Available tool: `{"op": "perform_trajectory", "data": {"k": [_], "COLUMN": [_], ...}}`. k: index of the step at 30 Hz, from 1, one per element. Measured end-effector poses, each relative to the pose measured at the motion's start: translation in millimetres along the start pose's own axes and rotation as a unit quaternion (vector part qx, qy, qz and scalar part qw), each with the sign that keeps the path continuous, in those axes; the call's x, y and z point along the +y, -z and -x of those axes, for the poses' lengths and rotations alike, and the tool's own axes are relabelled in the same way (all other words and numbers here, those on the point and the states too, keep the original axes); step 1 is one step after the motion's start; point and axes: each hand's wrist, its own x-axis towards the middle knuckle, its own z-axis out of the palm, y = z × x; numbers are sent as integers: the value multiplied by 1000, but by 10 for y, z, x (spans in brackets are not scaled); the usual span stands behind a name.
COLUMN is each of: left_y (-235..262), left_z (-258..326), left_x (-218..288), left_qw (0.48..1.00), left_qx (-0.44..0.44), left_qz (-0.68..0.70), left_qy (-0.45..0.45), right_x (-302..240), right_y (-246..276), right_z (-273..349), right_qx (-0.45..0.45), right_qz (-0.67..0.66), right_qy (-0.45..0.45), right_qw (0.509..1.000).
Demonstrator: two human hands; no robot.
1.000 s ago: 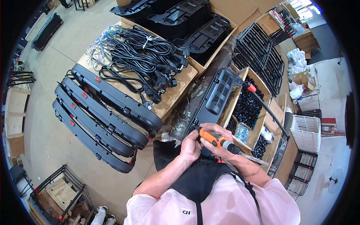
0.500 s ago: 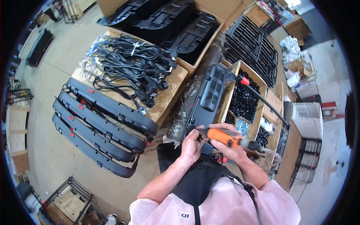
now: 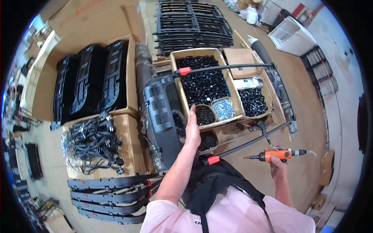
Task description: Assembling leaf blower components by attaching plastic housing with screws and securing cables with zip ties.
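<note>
My left hand (image 3: pixel 192 130) stretches forward with its fingers extended, between a long black plastic housing with vent slots (image 3: pixel 157 103) and a small tray of dark screws (image 3: pixel 205 115). Whether its fingertips touch either one, I cannot tell. Off to the right, my right hand (image 3: pixel 277 166) grips an orange power screwdriver (image 3: pixel 278 155), its bit pointing left and a clear hose at its back. A black tube frame with red ends (image 3: pixel 241 66) reaches from the housing across the parts boxes. Next to the dark screws lies a tray of silver screws (image 3: pixel 223 109).
A large box of small black parts (image 3: pixel 204 79) stands beyond the screw trays. At the left are a carton (image 3: pixel 134 87) with black housings, bundled power cords (image 3: pixel 91 141) and several curved black panels (image 3: pixel 110 196). Black metal frames (image 3: pixel 194 29) are stacked at the far side.
The view has turned. My right hand has carried the screwdriver away from the housing to the right. My left hand has left the housing's near end and moved forward beside the screw trays.
</note>
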Motion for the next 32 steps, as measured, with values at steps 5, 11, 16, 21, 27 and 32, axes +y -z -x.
{"op": "perform_trajectory", "data": {"k": [5,11,16,21,27,32], "left_y": [-131,-368,-642,-702,-765,-690], "left_z": [427,1118,1110,1081,1081,1069], "left_x": [-102,-543,-830,-905,-809,-867], "left_qw": [882,629,516,505,512,523], "left_qx": [-66,-134,-42,4,35,38], "left_qz": [-463,-764,-852,-859,-843,-841], "left_qy": [-55,52,71,83,162,136], "right_x": [703,2389,3235,3282,2319,991], "right_y": [832,1198,846,281,572,817], "right_z": [-142,-1318,-2105,-2366,-2073,-2089], "right_qx": [98,145,56,-16,-393,-614], "right_qz": [-55,-251,-253,-236,122,330], "right_qy": [-96,-244,-292,-365,-440,-299], "right_qw": [989,926,921,901,798,651]}}
